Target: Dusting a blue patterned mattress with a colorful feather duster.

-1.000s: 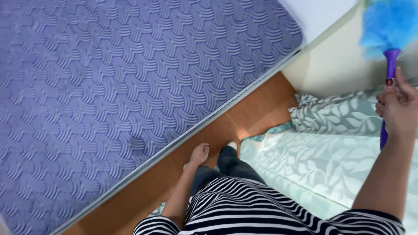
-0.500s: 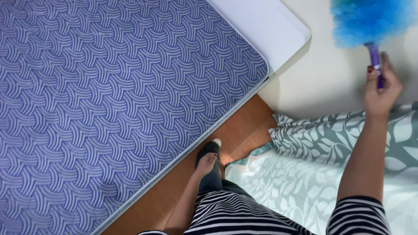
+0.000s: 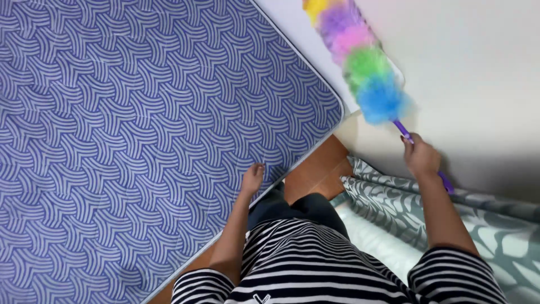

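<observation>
Since the earlier frame, more of the rainbow feather duster [image 3: 360,62] has been brought into view against the wall [image 3: 478,73]; its purple handle is clenched in the right hand [image 3: 421,156]. The left hand [image 3: 252,178], fingers pressed together, is rested on the patterned mattress [image 3: 140,141].

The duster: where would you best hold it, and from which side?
By the thin purple handle, below the fluffy head, coming from the bare handle end. The right hand already wraps it there; the soft tufts give nothing firm to grip.
</observation>
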